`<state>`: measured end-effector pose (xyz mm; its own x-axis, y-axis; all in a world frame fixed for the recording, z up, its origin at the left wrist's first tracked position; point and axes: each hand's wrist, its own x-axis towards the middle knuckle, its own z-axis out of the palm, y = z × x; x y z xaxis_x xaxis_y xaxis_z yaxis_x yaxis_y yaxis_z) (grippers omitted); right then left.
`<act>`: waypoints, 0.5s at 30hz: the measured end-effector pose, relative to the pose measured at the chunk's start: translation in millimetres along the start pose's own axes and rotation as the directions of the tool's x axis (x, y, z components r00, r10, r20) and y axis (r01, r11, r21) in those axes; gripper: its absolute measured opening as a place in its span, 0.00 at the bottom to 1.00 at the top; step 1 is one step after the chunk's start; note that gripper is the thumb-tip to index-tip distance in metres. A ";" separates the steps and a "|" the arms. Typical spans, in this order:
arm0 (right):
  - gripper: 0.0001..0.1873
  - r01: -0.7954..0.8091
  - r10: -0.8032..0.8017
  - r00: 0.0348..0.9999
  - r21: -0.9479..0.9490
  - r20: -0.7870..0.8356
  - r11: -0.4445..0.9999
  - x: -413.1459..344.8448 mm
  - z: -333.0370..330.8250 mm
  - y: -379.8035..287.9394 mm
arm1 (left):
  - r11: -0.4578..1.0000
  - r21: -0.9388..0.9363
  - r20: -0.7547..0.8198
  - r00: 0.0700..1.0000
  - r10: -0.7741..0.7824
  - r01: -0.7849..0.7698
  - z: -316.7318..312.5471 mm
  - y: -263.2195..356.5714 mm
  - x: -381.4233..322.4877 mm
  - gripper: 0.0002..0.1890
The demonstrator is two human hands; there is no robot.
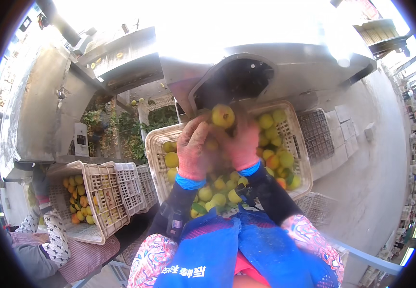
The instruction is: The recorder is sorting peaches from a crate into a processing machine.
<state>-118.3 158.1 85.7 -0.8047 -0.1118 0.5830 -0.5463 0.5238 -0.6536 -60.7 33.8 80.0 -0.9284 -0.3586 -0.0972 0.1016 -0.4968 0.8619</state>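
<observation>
A large plastic crate [303,158] of yellow-green fruit, some with a red blush, lies right in front of me. Above it is one yellow fruit [223,116] with a brown spot, between my two hands. My left hand [194,147], in a pink glove, has its fingertips beside this fruit's left side; whether they grip it is not plain. My right hand [242,144], gloved alike, is blurred at the fruit's right, and its hold cannot be made out. Just beyond the hands a metal machine has a dark rounded opening [238,79].
At the left, another crate [103,201] holds yellow and orange fruit, with white crates [130,183] beside it. A co-worker's patterned sleeve [55,237] shows at lower left. A dark crate [316,135] stands to the right. Leafy debris [121,133] lies under the metal frame.
</observation>
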 end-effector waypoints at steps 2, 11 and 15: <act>0.33 0.079 -0.085 0.995 -0.125 -0.048 0.989 1.4 9.1 9.8 | 1.000 -0.009 -0.051 0.999 -0.015 0.014 -2.7 -7.8 0.0 0.15; 0.27 0.123 -0.107 0.989 -0.168 0.098 0.978 78.3 34.1 51.9 | 0.404 0.891 -0.026 0.912 -0.409 0.207 -54.1 -114.6 24.7 0.19; 0.11 0.283 -0.284 0.958 0.056 0.027 0.958 49.8 1.8 59.9 | -0.048 0.956 0.212 0.798 -0.564 -0.288 -76.1 -201.5 20.9 0.22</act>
<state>-191.5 182.4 74.6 -0.6221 -0.2786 0.7317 -0.7635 0.4228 -0.4881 -73.4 66.2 -133.6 -0.8738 0.1618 -0.4586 -0.0792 0.8831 0.4624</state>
